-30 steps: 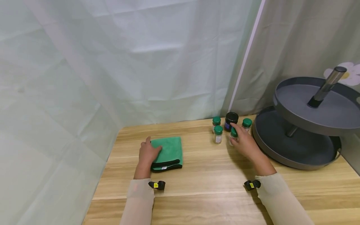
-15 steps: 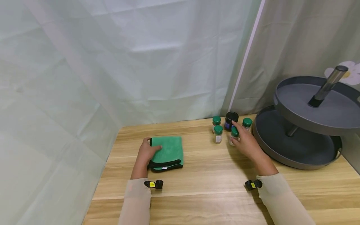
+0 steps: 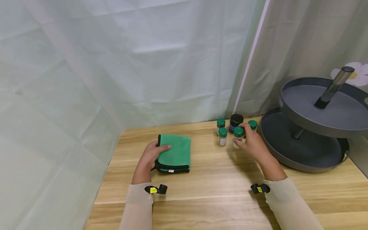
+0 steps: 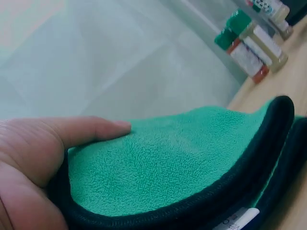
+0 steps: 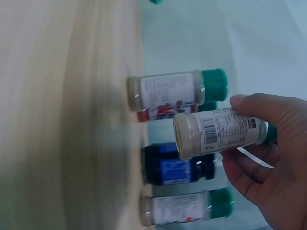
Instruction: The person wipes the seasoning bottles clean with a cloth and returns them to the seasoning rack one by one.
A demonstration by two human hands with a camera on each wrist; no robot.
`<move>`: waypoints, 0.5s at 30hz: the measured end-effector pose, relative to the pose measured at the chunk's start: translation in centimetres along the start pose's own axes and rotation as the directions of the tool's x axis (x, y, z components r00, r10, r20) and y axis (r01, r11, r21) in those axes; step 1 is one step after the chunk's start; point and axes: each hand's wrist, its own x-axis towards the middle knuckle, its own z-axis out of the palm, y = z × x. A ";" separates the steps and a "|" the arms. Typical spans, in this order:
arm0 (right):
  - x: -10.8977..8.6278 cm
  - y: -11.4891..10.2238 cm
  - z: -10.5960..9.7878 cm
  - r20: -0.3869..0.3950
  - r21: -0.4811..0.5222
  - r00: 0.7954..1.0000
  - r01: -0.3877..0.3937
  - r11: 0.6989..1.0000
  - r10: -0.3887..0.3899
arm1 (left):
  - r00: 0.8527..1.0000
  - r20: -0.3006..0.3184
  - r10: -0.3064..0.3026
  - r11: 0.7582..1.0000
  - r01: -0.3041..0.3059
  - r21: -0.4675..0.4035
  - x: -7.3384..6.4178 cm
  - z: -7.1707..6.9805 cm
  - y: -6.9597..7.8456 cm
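My left hand (image 3: 150, 155) grips the left side of a folded green cloth (image 3: 176, 151) with black edging. In the left wrist view the thumb lies on top of the cloth (image 4: 158, 167), its near edge lifted; the other fingers are mostly hidden. My right hand (image 3: 253, 143) holds a spice jar (image 3: 237, 131) with a green lid, thumb on one side and fingers on the other. The right wrist view has this labelled jar (image 5: 218, 132) in the fingers, its base apart from the table. Around it stand other green-lidded jars (image 3: 222, 136) and a dark jar (image 3: 236, 120).
To the right stands a two-tier round grey tray (image 3: 304, 166) with a metal post. Another green-lidded jar (image 3: 252, 124) stands between it and the dark jar. Pale curtains (image 3: 172, 64) hang behind the wooden table (image 3: 201, 204).
My left hand has slipped its fingers under the cloth's left edge and raised it, shifting it slightly right. My right hand has lifted the spice jar a little off the table.
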 end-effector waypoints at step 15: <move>-0.7 -4.2 -0.5 0.026 0.071 0.963 0.265 0.962 -0.268 | 0.986 0.075 0.149 0.970 -0.131 -0.205 -3.4 5.4 3.2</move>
